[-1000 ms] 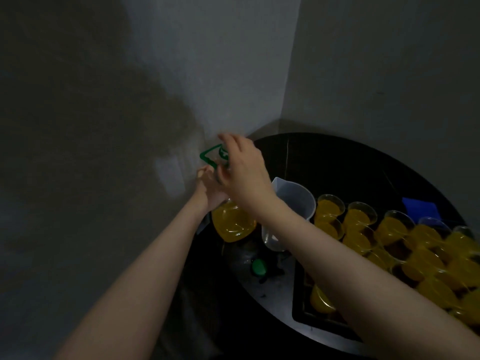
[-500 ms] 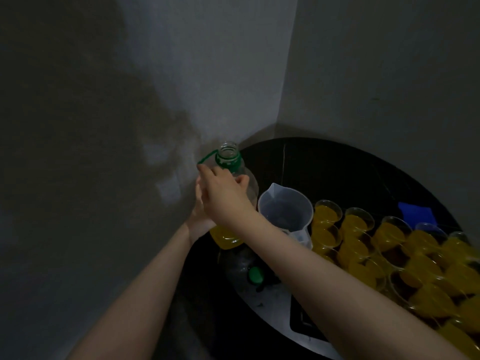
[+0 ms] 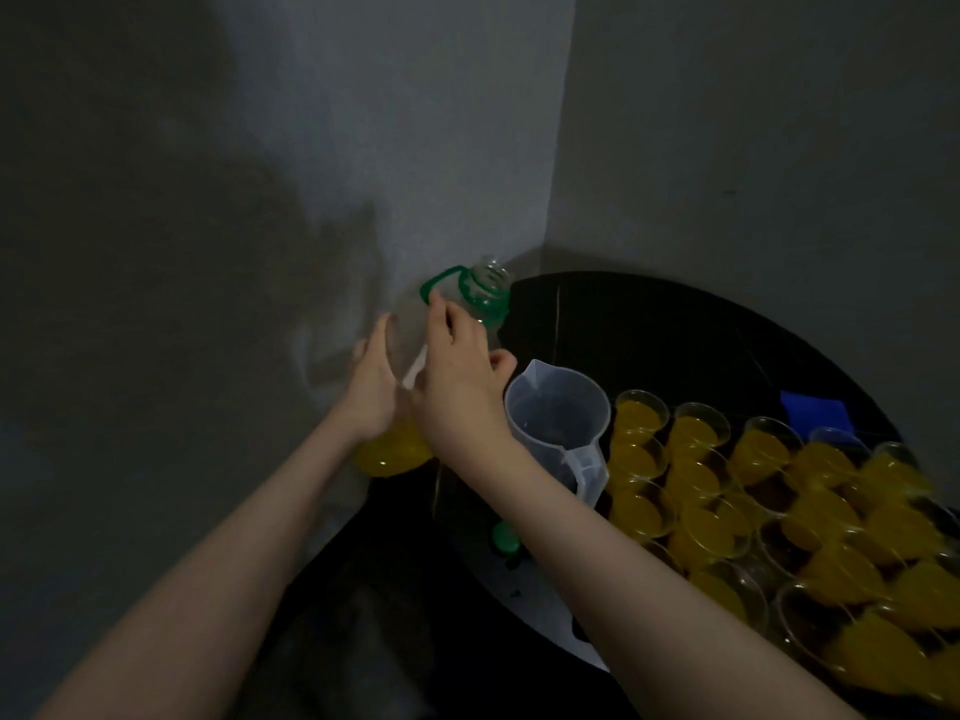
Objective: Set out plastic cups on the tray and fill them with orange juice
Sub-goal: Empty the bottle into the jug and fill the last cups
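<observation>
The juice bottle (image 3: 457, 350) stands upright between both hands. The right hand (image 3: 460, 376) is nearer, its fingers (image 3: 441, 319) curled on the neck. The left hand (image 3: 371, 392) lies flat against its side, fingers straight.

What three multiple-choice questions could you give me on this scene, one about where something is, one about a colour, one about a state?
1. Where does the measuring jug stand?
A. between the juice bottle and the filled cups
B. behind the blue cloth
C. on the floor

2. What colour is the bottle's handle?
A. red
B. green
C. white

3. In what state is the bottle's mouth?
A. capped
B. uncapped
C. taped over

Answers: 1 A, the jug sits right of the bottle and left of the cups. 2 B, handle and neck ring are green. 3 B, the clear threaded rim is bare.
</observation>
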